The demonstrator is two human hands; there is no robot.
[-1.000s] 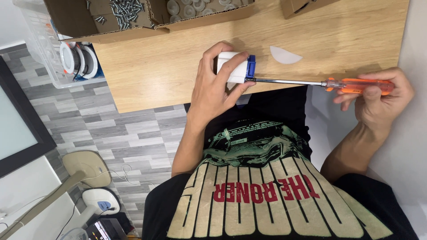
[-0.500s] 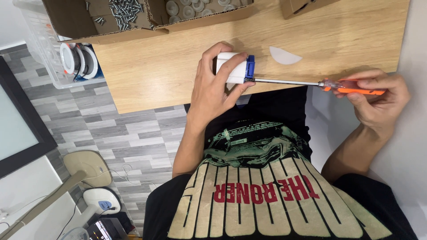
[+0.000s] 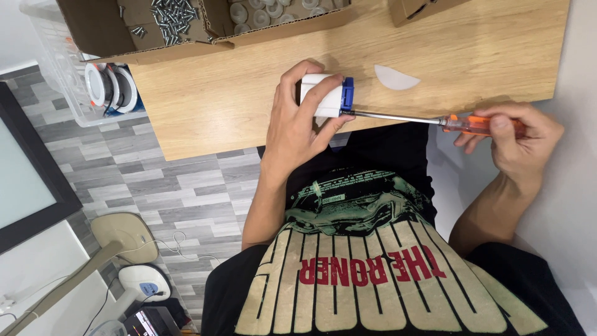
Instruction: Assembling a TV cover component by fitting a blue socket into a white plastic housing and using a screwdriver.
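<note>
At table edge, one screwdriver (image 3: 435,120), one white-blue part (image 3: 326,94)

A small assembly workshop: wooden workbench (image 3: 249,118), cardboard box of screws (image 3: 155,18), clear parts bin (image 3: 68,81).

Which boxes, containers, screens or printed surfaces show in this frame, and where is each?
Cardboard box: top left on the wooden table, brown, open, holding screws.
Second cardboard box: top edge, brown, mostly cropped.
Clear plastic bin: left of the table, holding white rings.
Screen: far left, dark frame, pale panel.
Shirt print: black shirt, cream and red lettering.
</note>
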